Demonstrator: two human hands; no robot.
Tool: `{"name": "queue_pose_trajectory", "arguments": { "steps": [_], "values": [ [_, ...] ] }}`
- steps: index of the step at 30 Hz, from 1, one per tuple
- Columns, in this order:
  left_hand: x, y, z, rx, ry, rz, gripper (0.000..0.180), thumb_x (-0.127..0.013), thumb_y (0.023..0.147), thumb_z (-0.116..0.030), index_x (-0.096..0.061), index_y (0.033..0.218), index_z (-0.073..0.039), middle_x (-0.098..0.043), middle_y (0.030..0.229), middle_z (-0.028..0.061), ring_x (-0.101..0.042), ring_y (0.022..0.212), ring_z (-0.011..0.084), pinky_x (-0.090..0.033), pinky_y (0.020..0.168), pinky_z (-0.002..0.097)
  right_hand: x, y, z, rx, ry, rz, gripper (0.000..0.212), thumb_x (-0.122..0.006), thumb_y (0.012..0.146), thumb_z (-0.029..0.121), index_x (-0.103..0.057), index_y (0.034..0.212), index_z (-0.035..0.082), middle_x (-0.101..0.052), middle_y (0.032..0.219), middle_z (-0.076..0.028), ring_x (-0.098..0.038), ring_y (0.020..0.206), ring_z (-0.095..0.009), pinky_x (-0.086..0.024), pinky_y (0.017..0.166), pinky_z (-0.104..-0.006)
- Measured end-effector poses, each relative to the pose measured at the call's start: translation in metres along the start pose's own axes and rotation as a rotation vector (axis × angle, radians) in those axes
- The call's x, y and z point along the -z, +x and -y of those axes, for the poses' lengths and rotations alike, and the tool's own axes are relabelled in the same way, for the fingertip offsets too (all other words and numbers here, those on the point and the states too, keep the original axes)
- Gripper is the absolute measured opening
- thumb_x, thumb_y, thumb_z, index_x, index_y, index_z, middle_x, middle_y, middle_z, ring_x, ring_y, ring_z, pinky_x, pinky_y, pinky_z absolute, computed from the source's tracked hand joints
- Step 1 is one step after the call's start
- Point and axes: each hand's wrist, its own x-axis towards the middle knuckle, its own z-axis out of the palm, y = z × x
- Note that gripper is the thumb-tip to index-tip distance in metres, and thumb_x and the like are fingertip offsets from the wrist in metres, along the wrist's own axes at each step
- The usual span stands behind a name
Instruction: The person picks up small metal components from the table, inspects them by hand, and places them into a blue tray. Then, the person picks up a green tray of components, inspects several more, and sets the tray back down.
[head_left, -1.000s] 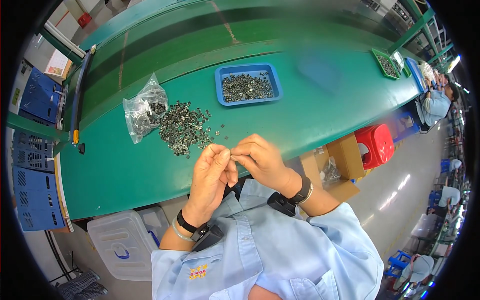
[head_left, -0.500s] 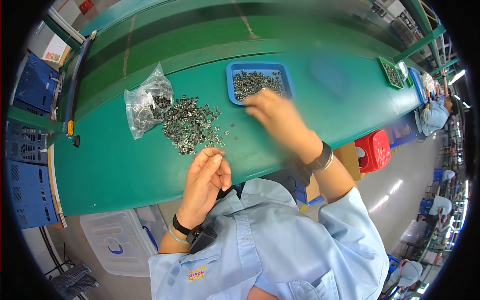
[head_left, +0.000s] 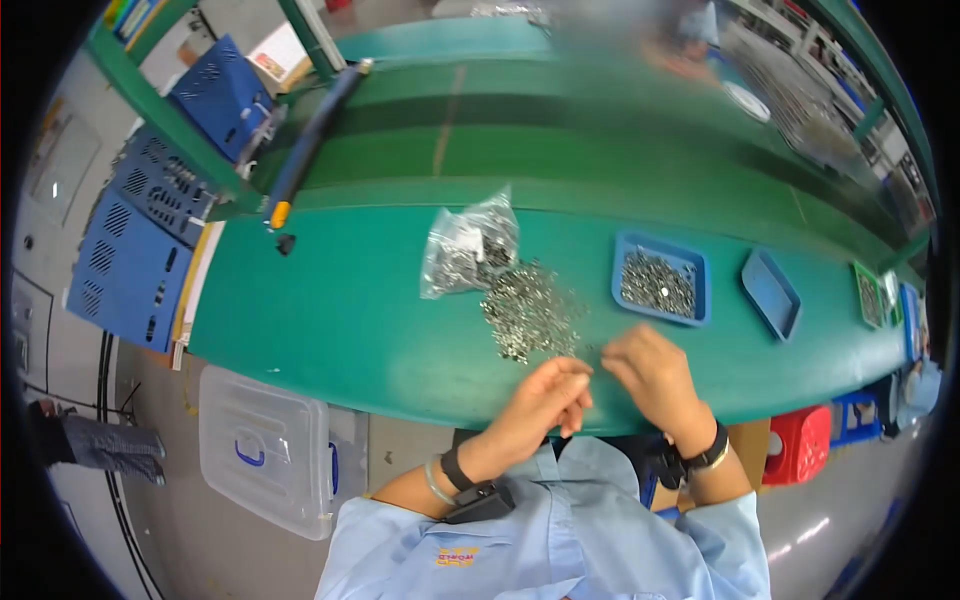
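Note:
Near the front edge of the green table, my left hand (head_left: pixel 545 405) is closed, its thumb pressed to the fingertips. Anything between them is too small to make out. Just to its right, my right hand (head_left: pixel 652 375) has its fingers curled in a pinch, slightly blurred, and what they hold is hidden. Beyond my left hand spreads a loose pile of small shiny metal parts (head_left: pixel 528 312). A clear plastic bag (head_left: pixel 470 248) with more such parts lies against the pile's far left. Past my right hand sits a blue tray (head_left: pixel 618 292) holding many similar parts.
A second blue tray (head_left: pixel 770 295) rests tilted in view farther right, with a green tray (head_left: pixel 868 295) of parts beyond it. A green conveyor belt (head_left: pixel 560 140) runs behind the table (head_left: pixel 330 310). Below are a clear lidded box (head_left: pixel 265 450) and a red stool (head_left: pixel 798 445).
My right hand has come back from the parts tray to beside my left hand. The view has swung, so the table's things appear farther right, and the second blue tray is now distinct.

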Motion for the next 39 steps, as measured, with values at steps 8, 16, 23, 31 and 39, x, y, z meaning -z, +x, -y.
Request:
{"name": "queue_pose_trajectory", "arguments": {
  "steps": [8,16,23,31,39],
  "values": [
    [-0.009,0.001,0.014,-0.009,0.112,0.076,0.024,-0.055,0.096,-0.025,-0.051,0.106,-0.004,-0.057,0.081,0.0022,-0.054,0.06,0.006,-0.04,0.046,0.0178,0.004,-0.029,0.021,0.027,0.036,0.031,0.016,-0.072,0.073,0.005,-0.062,0.086,0.005,-0.06,0.081,-0.008,-0.061,0.069,-0.027,-0.05,0.06,-0.0357],
    [-0.005,-0.007,0.009,0.081,-0.045,0.076,0.018,-0.053,0.097,-0.021,-0.053,0.106,-0.004,-0.059,0.08,0.0038,-0.055,0.061,0.0081,-0.042,0.052,0.0213,0.007,-0.033,0.025,-0.049,0.156,0.001,0.017,-0.072,0.074,0.007,-0.062,0.088,0.006,-0.06,0.081,-0.007,-0.062,0.072,-0.027,-0.05,0.061,-0.0354],
    [-0.011,-0.003,0.002,0.111,-0.038,0.122,0.016,-0.054,0.096,-0.019,-0.055,0.104,-0.005,-0.061,0.079,0.0047,-0.056,0.061,0.0101,-0.042,0.053,0.0234,0.011,-0.042,0.019,-0.082,0.143,-0.021,0.018,-0.071,0.076,0.012,-0.061,0.09,0.007,-0.059,0.084,-0.006,-0.062,0.076,-0.027,-0.05,0.065,-0.036],
    [-0.017,0.0,0.001,0.106,-0.002,0.127,0.015,-0.055,0.095,-0.019,-0.056,0.102,-0.005,-0.061,0.078,0.0057,-0.057,0.061,0.0119,-0.042,0.051,0.0246,0.015,-0.044,0.021,-0.006,0.009,-0.033,0.018,-0.071,0.076,0.013,-0.06,0.089,0.008,-0.059,0.086,-0.005,-0.061,0.078,-0.025,-0.05,0.068,-0.0356],
    [-0.018,-0.003,0.005,0.113,-0.014,0.098,0.015,-0.056,0.095,-0.018,-0.056,0.099,-0.004,-0.061,0.076,0.0058,-0.057,0.06,0.0121,-0.042,0.05,0.0247,0.012,-0.053,0.021,-0.051,0.12,-0.04,0.019,-0.07,0.077,0.012,-0.06,0.091,0.007,-0.058,0.087,-0.006,-0.061,0.079,-0.027,-0.049,0.068,-0.0364]
  ]
}}
